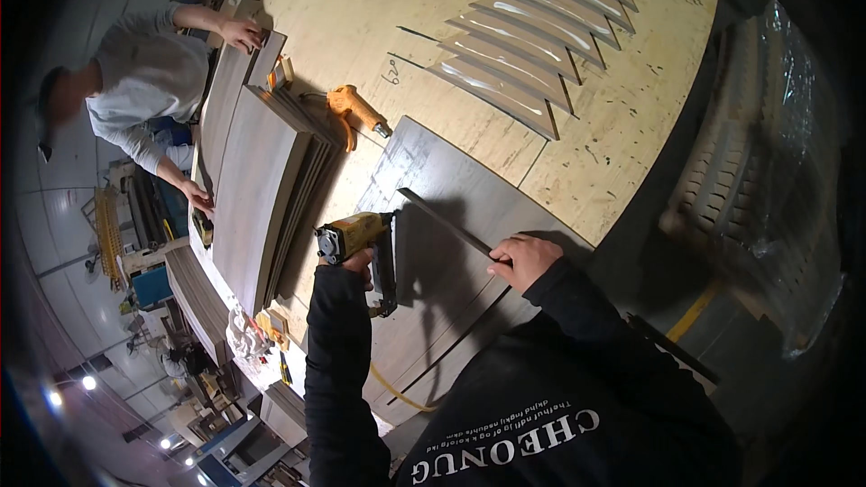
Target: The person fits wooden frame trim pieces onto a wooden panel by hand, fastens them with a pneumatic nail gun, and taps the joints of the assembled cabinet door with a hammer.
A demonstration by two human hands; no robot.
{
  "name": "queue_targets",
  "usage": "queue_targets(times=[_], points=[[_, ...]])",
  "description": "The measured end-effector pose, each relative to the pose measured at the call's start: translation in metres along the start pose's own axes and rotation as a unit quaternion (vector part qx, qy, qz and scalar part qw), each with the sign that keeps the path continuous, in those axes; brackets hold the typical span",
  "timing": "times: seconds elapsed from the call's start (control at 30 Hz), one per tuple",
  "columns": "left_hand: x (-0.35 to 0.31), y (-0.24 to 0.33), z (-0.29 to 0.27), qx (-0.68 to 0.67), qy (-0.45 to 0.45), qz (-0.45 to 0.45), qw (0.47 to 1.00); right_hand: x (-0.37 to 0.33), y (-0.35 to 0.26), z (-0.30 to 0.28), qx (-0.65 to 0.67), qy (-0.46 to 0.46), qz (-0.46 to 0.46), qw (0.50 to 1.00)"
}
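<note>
My left hand is wrapped round a yellow and black nail gun, held above a grey wood-grain panel. A pale hose shows below the gun. Between the fingers of my right hand is the near end of a thin dark strip. It slants away to the left over the panel; whether its far end touches the panel I cannot tell. A second dark strip lies across the panel nearer me.
An orange glue gun lies behind a stack of wood-grain boards on the left. Several pointed slats with white glue lines rest farther back. Across the boards a co-worker has both hands on them. Wrapped pieces stand at right.
</note>
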State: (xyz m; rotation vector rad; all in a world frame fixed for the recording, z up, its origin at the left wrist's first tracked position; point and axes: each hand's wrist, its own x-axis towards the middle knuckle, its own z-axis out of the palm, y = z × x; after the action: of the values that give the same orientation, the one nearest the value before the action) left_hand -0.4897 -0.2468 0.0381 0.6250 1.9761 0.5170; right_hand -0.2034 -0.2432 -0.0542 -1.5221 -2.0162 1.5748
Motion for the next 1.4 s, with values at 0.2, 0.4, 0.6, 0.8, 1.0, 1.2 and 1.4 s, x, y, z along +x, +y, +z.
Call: queue_targets(times=[0.2, 0.4, 0.6, 0.8, 1.0, 1.2, 1.4], points=[[0.003, -0.004, 0.002, 0.017, 0.002, 0.003, 1.0, -0.002, 0.0, -0.003, -0.001, 0.009, -0.006, 1.0], [-0.015, -0.017, -0.008, -0.105, 0.012, 0.004, 0.994, -0.001, -0.001, -0.001, -0.002, 0.002, -0.019, 1.0], [-0.046, -0.056, -0.066, -0.058, 0.064, -0.047, 0.995, 0.001, -0.01, -0.011, -0.031, -0.021, 0.021, 0.999], [-0.058, -0.105, -0.088, -0.13, 0.1, -0.104, 0.981, 0.002, -0.012, -0.012, -0.03, -0.028, -0.001, 0.999], [-0.061, -0.108, -0.078, -0.125, 0.103, -0.11, 0.981, 0.001, -0.008, -0.01, -0.032, -0.008, 0.002, 0.999], [-0.054, -0.12, -0.081, -0.086, 0.105, -0.134, 0.982, 0.003, -0.008, -0.008, -0.046, -0.003, 0.001, 0.999], [-0.045, -0.137, -0.082, -0.127, 0.101, -0.139, 0.977, 0.004, -0.004, -0.009, -0.061, -0.003, -0.007, 0.998]])
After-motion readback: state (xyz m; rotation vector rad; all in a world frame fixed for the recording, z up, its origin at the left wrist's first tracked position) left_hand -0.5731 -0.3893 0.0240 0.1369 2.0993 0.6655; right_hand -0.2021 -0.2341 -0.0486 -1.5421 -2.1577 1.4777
